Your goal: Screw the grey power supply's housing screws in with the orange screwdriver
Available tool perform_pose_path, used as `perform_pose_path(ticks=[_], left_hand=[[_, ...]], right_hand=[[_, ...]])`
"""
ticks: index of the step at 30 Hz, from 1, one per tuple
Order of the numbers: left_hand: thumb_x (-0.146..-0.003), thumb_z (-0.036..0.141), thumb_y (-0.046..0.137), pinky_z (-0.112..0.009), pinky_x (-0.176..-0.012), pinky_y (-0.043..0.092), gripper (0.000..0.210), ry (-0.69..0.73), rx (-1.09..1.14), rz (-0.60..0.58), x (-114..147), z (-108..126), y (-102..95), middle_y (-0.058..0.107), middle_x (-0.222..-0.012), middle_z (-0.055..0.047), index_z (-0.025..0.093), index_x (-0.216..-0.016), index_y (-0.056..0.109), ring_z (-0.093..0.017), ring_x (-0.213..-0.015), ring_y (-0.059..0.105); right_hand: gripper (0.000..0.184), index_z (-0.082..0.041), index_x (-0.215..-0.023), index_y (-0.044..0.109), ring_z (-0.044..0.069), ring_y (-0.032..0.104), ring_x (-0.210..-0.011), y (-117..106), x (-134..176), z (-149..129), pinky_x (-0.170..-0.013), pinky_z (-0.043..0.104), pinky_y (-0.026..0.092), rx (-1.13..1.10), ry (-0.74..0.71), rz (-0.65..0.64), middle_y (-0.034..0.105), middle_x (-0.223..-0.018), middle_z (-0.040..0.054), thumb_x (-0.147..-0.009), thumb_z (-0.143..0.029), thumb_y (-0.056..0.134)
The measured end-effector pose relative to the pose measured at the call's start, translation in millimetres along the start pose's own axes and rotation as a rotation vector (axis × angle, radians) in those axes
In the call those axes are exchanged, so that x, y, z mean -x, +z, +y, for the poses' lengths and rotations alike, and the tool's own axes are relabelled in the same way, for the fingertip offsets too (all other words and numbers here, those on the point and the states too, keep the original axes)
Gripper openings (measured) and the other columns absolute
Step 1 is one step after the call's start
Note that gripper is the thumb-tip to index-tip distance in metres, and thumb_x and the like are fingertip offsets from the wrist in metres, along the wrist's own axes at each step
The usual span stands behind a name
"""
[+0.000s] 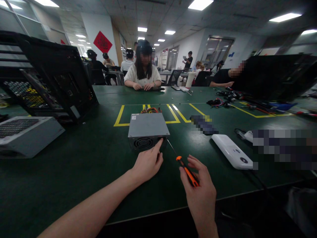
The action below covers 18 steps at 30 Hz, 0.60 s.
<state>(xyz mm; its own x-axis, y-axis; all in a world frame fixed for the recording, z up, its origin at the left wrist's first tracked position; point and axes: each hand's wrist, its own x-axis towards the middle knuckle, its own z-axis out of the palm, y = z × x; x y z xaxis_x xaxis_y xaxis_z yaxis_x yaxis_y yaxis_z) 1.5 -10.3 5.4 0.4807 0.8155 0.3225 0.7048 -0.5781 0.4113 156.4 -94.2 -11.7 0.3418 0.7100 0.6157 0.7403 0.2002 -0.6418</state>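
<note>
A grey computer power supply (148, 125) sits on the green table in front of me, its fan grille facing my side and a bundle of coloured cables (151, 110) behind it. My left hand (148, 163) reaches to its near right corner; the index finger is stretched out against the casing while the other fingers curl loosely around nothing visible. In my right hand (200, 191) is an orange and black screwdriver (188, 173), gripped at the handle with some fingers lifted. Its thin shaft points up and left, the tip close to the power supply's right edge.
On the left stand a black computer case (71, 76) and another grey power supply (47, 132). To the right lie a white power bank (230, 150), a blurred dark object (204, 124) and tangled cables (220, 101). A person (143, 71) sits across the table (99, 172).
</note>
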Motion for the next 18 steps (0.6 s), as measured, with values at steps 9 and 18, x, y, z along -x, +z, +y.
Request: perform_pose_path(ticks=[9, 18], left_hand=[[-0.088, 0.027, 0.034, -0.028, -0.062, 0.045, 0.055, -0.080, 0.073, -0.036, -1.9, 1.8, 4.3, 0.063, -0.079, -0.003, 0.013, -0.139, 0.018, -0.017, -0.067, 0.061], [-0.088, 0.023, 0.034, -0.026, -0.062, 0.042, 0.049, -0.124, 0.359, -0.007, -2.0, 2.7, 1.7, 0.055, -0.063, 0.004, 0.017, -0.136, 0.025, -0.014, -0.058, 0.054]], right_hand=[[0.021, -0.020, -0.101, 0.059, 0.019, 0.061, -0.086, 0.8, -1.2, -1.1, -0.074, 0.033, 0.051, 0.064, -0.049, -0.084, 0.063, -0.095, 0.0073, -0.084, -0.028, 0.050], [0.024, -0.020, -0.103, 0.058, 0.017, 0.065, -0.078, -0.1, 0.0, -2.7, -0.067, 0.029, 0.051, -0.021, 0.090, -0.151, 0.067, -0.091, 0.0048, -0.086, -0.033, 0.046]])
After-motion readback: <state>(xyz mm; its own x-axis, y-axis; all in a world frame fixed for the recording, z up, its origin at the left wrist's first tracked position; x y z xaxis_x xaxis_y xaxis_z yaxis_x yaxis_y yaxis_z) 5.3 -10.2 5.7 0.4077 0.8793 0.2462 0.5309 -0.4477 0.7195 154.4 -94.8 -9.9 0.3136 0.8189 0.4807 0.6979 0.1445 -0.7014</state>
